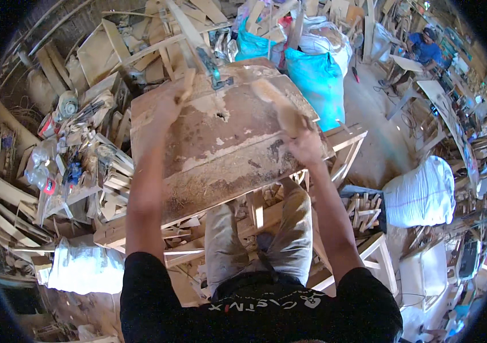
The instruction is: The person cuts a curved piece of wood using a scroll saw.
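Observation:
Over the worn wooden bench top (pixel 220 154), my left hand (pixel 166 108) is closed around a short pale wooden piece (pixel 188 84) near the top's left side. On the right side of the bench, my right hand (pixel 306 146) grips a longer light wooden piece (pixel 272 96), which widens and darkens near the fingers. Motion smears both hands and both pieces, so their exact shapes are unclear. Between the hands, toward the far edge, a teal metal clamp (pixel 212 70) rests at the end of a long pale board (pixel 183 23).
Turquoise sacks (pixel 315 86) stand beyond the bench. Wood scraps and a plastic bottle (pixel 43 182) crowd the left. A white sack (pixel 420 191) stands at right, near a leaning board (pixel 449 123). Another person (pixel 424 48) sits far right.

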Motion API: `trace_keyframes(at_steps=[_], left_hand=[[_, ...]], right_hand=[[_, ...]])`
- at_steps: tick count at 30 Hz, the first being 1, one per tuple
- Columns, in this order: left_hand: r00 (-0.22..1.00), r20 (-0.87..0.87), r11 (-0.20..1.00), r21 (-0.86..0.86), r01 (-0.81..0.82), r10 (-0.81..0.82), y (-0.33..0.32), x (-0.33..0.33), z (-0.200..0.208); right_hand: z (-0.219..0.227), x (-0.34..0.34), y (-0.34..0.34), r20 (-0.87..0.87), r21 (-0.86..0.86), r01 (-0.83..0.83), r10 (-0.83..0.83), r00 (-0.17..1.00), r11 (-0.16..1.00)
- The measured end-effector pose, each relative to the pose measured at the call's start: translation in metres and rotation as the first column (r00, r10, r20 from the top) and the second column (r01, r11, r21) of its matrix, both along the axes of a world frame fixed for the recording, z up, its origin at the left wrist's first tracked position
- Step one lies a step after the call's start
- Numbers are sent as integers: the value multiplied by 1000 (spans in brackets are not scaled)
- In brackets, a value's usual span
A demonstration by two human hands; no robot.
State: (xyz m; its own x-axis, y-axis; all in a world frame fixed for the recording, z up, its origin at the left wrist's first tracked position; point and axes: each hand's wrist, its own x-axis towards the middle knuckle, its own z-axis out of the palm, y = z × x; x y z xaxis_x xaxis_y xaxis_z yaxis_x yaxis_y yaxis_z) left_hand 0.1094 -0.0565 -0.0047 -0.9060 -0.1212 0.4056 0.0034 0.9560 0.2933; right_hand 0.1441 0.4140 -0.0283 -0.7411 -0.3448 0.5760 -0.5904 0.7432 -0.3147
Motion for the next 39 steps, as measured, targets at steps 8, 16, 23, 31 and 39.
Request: trace_keyframes(at_steps=[8, 16, 23, 31, 39], left_hand=[[996, -30, 944, 323, -74, 88, -36, 164, 9], [991, -108, -222, 967, 122, 74, 9, 307, 24], [979, -193, 749, 657, 84, 59, 63, 291, 53], [989, -109, 989, 101, 109, -98, 54, 258, 7], [984, -38, 944, 279, 178, -174, 46, 249, 21]], right_hand=[[11, 80, 45, 348, -572, 114, 115, 930, 812], [-34, 130, 125, 397, -708, 367, -89, 913, 603], [-38, 142, 123, 452, -621, 449, -175, 875, 643], [-22, 191, 65, 402, -444, 290, -101, 910, 848], [29, 184, -76, 208, -481, -326, 467, 859, 814]])
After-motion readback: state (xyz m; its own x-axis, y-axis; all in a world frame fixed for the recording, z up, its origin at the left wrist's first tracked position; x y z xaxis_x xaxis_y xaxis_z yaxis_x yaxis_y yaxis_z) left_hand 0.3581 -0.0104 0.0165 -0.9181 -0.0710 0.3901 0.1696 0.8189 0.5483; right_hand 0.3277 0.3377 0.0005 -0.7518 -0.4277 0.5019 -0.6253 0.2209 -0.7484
